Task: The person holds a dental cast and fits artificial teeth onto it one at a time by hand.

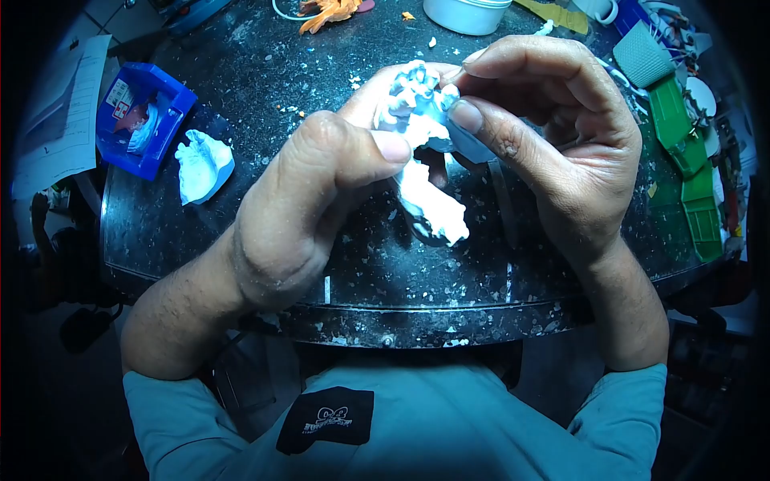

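Observation:
A white plaster dental cast (429, 200) with an arch of teeth is held up over the dark bench, brightly lit. My left hand (301, 176) is closed around its left side, the thumb pressing on the face and the other fingers mostly hidden behind. On the cast's upper right edge, by the teeth, my right hand (553, 132) closes its thumb and index finger. Whether a small loose piece lies between those fingertips cannot be made out. Left of my left hand, another white plaster cast (204, 167) rests on the bench.
A blue tray (152, 164) with a cast inside stands at the left, beside paper sheets (60, 120). A white tub (467, 18) and orange material (329, 13) lie at the back. Green trays (678, 128) line the right. White crumbs dot the bench (265, 80).

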### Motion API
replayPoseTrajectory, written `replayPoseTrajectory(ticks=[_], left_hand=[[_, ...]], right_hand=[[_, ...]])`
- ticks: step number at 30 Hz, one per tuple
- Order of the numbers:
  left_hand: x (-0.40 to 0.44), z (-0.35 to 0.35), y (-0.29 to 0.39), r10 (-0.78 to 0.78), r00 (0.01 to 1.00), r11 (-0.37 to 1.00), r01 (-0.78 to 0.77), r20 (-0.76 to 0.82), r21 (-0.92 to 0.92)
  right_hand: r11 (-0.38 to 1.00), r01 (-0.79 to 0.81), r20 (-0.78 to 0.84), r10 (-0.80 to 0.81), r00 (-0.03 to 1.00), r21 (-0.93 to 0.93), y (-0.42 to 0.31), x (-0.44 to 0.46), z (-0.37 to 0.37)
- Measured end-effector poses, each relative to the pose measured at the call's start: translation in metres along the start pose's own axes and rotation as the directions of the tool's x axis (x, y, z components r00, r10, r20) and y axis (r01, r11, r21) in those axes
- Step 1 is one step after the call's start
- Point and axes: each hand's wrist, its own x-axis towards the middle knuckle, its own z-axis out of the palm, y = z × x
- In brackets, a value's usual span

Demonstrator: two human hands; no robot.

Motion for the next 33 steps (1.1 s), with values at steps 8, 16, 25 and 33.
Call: replayPoseTrajectory(ticks=[8,16,25,33], left_hand=[[0.016,0.004,0.020,-0.141,0.989,0.990,0.141,-0.037,0.009],[0.021,0.010,0.001,-0.275,0.961,0.825,0.213,-0.042,-0.523],[0.037,0.023,0.043,-0.505,0.854,0.831,0.441,-0.128,-0.339],[0.038,0.009,0.038,-0.448,0.894,0.846,0.414,-0.025,-0.337]], right_hand=[[0.998,0.055,-0.010,-0.055,0.998,0.008,0.008,-0.002,0.000],[0.996,0.092,-0.011,-0.092,0.996,0.020,0.009,-0.003,0.000],[0.998,0.062,-0.013,-0.062,0.998,0.001,0.004,-0.003,0.000],[0.997,-0.071,0.063,0.071,0.995,-0.015,-0.029,0.011,0.004]])
